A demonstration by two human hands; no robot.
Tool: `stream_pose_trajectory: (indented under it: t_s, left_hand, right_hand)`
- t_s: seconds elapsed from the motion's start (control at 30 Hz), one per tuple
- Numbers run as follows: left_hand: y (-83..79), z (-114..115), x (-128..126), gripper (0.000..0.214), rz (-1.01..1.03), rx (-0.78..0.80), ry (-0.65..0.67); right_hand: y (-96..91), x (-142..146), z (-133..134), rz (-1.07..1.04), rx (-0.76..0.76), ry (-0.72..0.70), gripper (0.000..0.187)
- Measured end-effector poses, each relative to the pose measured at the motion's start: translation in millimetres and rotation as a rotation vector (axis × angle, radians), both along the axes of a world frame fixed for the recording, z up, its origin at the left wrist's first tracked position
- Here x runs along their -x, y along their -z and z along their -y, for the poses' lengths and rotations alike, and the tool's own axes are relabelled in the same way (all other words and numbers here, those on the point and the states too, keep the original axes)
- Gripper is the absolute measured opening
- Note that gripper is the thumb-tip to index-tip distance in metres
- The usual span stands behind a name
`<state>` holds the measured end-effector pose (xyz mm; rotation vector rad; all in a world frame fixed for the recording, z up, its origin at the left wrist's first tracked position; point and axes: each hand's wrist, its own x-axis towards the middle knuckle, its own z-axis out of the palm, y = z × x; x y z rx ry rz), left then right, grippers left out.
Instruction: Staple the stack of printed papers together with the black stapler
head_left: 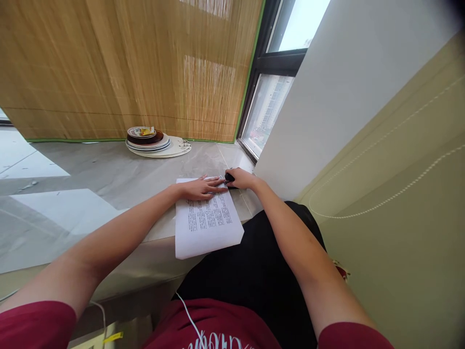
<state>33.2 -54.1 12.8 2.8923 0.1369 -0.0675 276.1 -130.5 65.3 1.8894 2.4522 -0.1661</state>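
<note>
A printed sheet of paper (207,225) lies on the grey ledge, its near edge hanging out past the ledge's front. Flat on its upper part rests my left hand (199,189), fingers spread and pressing the page. At the far right corner of the sheet, my right hand (240,178) is closed around a small black stapler (229,177). Most of the stapler is hidden under the fingers. Its front end meets the paper's corner, close to my left fingertips. Whether more sheets lie under the top one, I cannot tell.
A stack of plates (148,143) with a small yellow packet (147,131) on top stands at the back, before a bamboo blind (127,68). A window (269,111) and white wall (319,97) bound the right side. A beaded cord (381,209) hangs at far right.
</note>
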Motion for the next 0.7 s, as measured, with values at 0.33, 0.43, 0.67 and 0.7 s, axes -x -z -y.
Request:
stream_pose_trajectory:
  t_s: [0.33, 0.43, 0.67, 0.7]
  left_hand:
    - [0.9, 0, 2, 0.063, 0.008, -0.020, -0.002]
    - [2.0, -1, 2, 0.062, 0.002, -0.021, -0.004]
    - [3.6, -3, 2, 0.063, -0.019, -0.016, -0.005]
    - [3.5, -3, 2, 0.063, -0.022, -0.015, -0.004]
  right_hand:
    - [13.1, 4, 0, 0.038, 0.001, 0.030, 0.027]
    - [15.4, 6, 0, 0.052, 0.004, 0.008, 0.029]
    - [17.4, 7, -1, 0.082, 0.003, -0.014, 0.028]
    - [18.0, 7, -2, 0.080, 0.002, -0.016, 0.028]
